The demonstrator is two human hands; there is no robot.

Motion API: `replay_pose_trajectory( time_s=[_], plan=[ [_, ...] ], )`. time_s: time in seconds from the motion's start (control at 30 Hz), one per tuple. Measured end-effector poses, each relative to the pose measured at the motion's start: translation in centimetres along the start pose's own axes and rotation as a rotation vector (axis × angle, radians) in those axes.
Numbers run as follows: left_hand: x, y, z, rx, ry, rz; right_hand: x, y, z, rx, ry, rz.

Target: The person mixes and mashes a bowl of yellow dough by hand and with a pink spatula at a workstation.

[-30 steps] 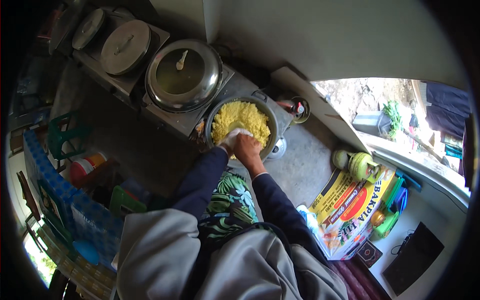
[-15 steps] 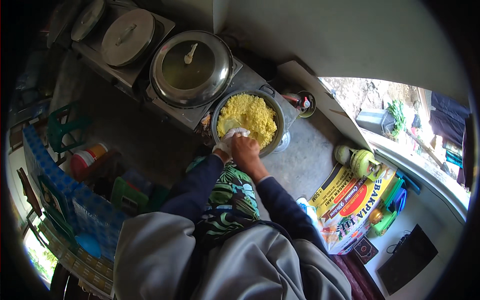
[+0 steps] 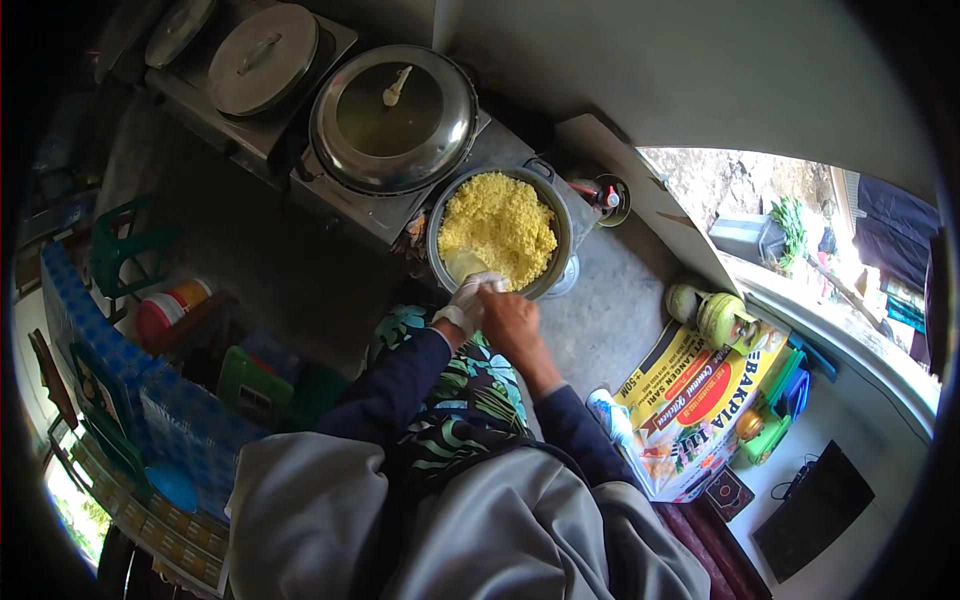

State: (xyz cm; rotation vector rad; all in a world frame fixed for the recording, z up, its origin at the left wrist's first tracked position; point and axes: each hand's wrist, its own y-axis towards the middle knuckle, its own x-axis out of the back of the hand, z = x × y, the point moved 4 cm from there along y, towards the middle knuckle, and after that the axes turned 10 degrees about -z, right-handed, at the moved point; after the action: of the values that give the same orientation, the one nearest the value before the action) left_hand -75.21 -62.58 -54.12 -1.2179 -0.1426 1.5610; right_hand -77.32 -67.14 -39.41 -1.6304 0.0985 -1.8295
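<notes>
The left hand [image 3: 467, 302], in a thin white glove-like covering, and the bare right hand [image 3: 511, 318] are meeting at the near rim of a wide, round grey metal pot [image 3: 566, 232]; both are curling closed, pressed together, seemingly around the handle end of a pale, flat-bladed paddle [image 3: 463, 264], handle itself hidden by fingers. The paddle blade is lying just beyond the left hand, low against a heap of yellow, crumbly grains [image 3: 505, 222] filling the pot, so the grains are sitting directly ahead of both hands. Edges: pot rim is curving close around the blade on the left; a big domed steel lid with a glass centre [image 3: 391, 128] is standing just beside the pot, ahead-left, limiting that side. A red-topped dark bottle [image 3: 606, 197] is standing near the far-right rim. Room: smooth grey floor [image 3: 600, 312] is stretching right from the pot toward a yellow-and-white printed cardboard box [image 3: 690, 410] and a pale green gas cylinder [image 3: 724, 324], both well apart from the hands.
</notes>
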Motion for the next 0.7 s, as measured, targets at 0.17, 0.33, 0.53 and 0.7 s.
replay_pose_trajectory(
  time_s=[0.17,0.33,0.53,0.7],
  plan=[
    [6.1,2.3,-6.8,-0.414,0.699,-0.053,-2.5,3.2,3.3,-0.028,0.122,-0.080],
    [-0.7,2.8,-3.5,-0.496,1.929,-0.550,-9.7,-0.9,-6.0,-0.366,0.586,-0.174],
    [-0.5,1.5,4.2,-0.138,0.171,-0.096,1.2,-4.0,-2.7,-0.116,0.044,0.051],
    [3.0,4.3,0.9,-0.153,0.332,-0.071,-4.5,-1.7,-2.5,-0.198,0.107,-0.007]
  ],
)
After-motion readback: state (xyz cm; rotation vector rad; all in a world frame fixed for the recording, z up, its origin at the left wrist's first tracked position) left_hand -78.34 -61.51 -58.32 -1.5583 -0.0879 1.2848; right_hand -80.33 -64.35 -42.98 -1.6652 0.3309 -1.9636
